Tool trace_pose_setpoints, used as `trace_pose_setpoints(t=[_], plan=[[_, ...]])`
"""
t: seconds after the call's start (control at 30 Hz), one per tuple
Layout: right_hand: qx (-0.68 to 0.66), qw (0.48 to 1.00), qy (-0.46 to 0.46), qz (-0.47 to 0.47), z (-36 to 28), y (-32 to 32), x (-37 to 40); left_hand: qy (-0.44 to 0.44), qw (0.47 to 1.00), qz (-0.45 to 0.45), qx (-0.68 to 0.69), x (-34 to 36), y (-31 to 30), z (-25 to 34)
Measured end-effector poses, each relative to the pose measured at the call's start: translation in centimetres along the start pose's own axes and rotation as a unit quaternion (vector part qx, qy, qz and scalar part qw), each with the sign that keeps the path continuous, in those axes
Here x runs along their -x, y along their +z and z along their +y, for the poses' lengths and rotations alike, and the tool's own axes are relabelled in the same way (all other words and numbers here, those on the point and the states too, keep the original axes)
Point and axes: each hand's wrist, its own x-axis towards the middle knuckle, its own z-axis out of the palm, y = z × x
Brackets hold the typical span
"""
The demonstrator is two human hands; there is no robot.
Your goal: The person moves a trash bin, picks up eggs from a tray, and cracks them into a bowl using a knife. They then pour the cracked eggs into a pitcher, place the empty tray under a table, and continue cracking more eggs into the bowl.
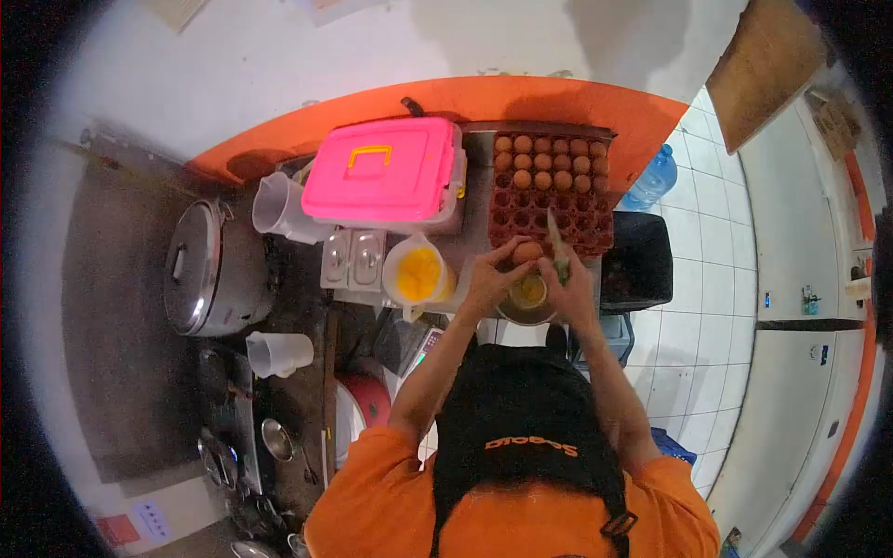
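My left hand (495, 272) is closed around a brown egg (527, 252), with its fingertips at the shell. In my right hand (571, 284) is a knife (554, 232), its pale blade pointing up and away from me and a bit of green showing at the grip. Both hands are close together above a metal bowl (526, 314), which has a smaller round container (529, 291) with yellowish content in it. Just beyond the hands lies a dark red egg tray (551, 213), with several brown eggs in its far rows. Left of the bowl stands a white pitcher (409, 299) holding yellow yolks.
A clear box with a pink lid (381, 172) stands behind two small steel containers (352, 259). Farther left are a large lidded pot (197, 270) and a plastic jug (279, 354). A black bin (636, 260) and a blue water bottle (654, 177) are at the right.
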Motion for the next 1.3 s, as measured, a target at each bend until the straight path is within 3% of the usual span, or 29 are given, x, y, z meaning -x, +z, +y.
trace_pose_setpoints(t=[0.03, 0.07, 0.1, 0.13, 0.2, 0.33, 0.53, 0.6, 0.67, 0.7, 0.73, 0.77, 0.83, 0.9, 0.93, 1.0, 1.03, 1.07, 1.1, 1.13, 1.17, 1.23, 1.27, 1.3], plan=[[0.0, 1.0, 0.003, -0.004, 1.0, -0.3, -0.3, 0.008, 1.0, -0.022, 0.01, 0.3, 0.2, -0.6], [-0.037, 0.992, 0.077, -0.092, 2.3, -0.5, -0.9, 0.005, 1.0, -0.02, 0.011, 0.4, 0.3, -1.1], [-0.074, 0.97, 0.15, -0.178, 3.4, -0.5, -1.2, 0.059, 0.995, -0.018, -0.074, 0.5, 0.4, -1.4], [-0.075, 0.969, 0.154, -0.18, 4.2, -0.3, -1.4, 0.11, 0.981, -0.018, -0.158, 0.7, 0.5, -1.9], [-0.011, 0.972, 0.097, -0.213, 5.4, 0.1, -1.5, 0.111, 0.978, -0.012, -0.177, 0.3, 0.8, -3.9], [-0.033, 0.969, 0.116, -0.214, 7.3, 1.2, -0.6, 0.134, 0.971, -0.005, -0.196, 0.2, 1.2, -8.9], [0.084, 0.967, 0.087, -0.226, 9.2, 1.7, 0.1, 0.053, 0.974, -0.05, -0.215, 1.3, 1.3, -9.6], [0.089, 0.983, -0.036, -0.155, 10.0, 1.8, 0.7, 0.014, 0.963, -0.09, -0.255, 1.2, 1.1, -9.3], [0.091, 0.982, -0.076, -0.145, 10.7, 1.5, 0.9, -0.024, 0.948, -0.128, -0.292, 1.3, 0.9, -9.1], [0.092, 0.979, -0.121, -0.136, 10.9, 1.3, 0.9, 0.054, 0.921, -0.118, -0.367, 1.3, 0.7, -9.5], [0.093, 0.979, -0.119, -0.135, 11.2, 1.1, 0.9, 0.131, 0.883, -0.106, -0.438, 1.3, 0.7, -9.8], [0.108, 0.98, -0.108, -0.127, 11.3, 1.0, 1.0, 0.132, 0.882, -0.108, -0.438, 0.9, 0.6, -10.2], [0.122, 0.981, -0.095, -0.116, 12.1, 0.7, 1.1, 0.052, 0.911, -0.084, -0.4, 0.1, 0.6, -10.0], [0.002, 0.97, 0.172, -0.171, 12.9, 0.2, 0.8, 0.064, 0.937, -0.085, -0.333, -0.9, 1.3, -8.1], [0.001, 0.97, 0.173, -0.168, 13.0, -0.2, 1.1, 0.07, 0.959, -0.083, -0.263, -1.1, 1.9, -6.3], [-0.024, 0.996, 0.03, -0.086, 12.6, -1.3, 1.1, 0.094, 0.955, -0.1, -0.264, -2.2, 3.7, -2.6], [-0.023, 0.996, 0.027, -0.083, 11.0, -2.5, 0.6, 0.115, 0.951, -0.113, -0.263, -2.9, 4.9, -0.9], [-0.161, 0.97, 0.183, 0.002, 8.5, -4.1, -0.1, 0.119, 0.951, -0.113, -0.263, -3.6, 6.2, 1.0], [-0.293, 0.893, 0.33, 0.086, 7.1, -5.0, -0.6, 0.182, 0.947, -0.12, -0.236, -4.4, 7.6, 2.7], [-0.255, 0.935, 0.201, 0.143, 11.5, -5.3, -0.8, 0.244, 0.939, -0.129, -0.208, -5.5, 8.1, 3.6], [-0.211, 0.955, 0.068, 0.2, 15.9, -5.7, -1.0, 0.247, 0.937, -0.132, -0.208, -7.3, 7.9, 3.8], [-0.103, 0.978, 0.078, 0.162, 9.1, -11.6, -2.0, 0.316, 0.89, -0.11, -0.311, -12.2, 6.6, 3.5], [-0.176, 0.924, 0.299, 0.159, 7.9, -13.6, -1.6, 0.32, 0.839, -0.098, -0.428, -15.2, 4.8, 1.3], [0.078, 0.949, 0.26, 0.163, 15.0, -14.6, -0.4, 0.323, 0.774, -0.08, -0.538, -17.9, 2.4, -1.7]])
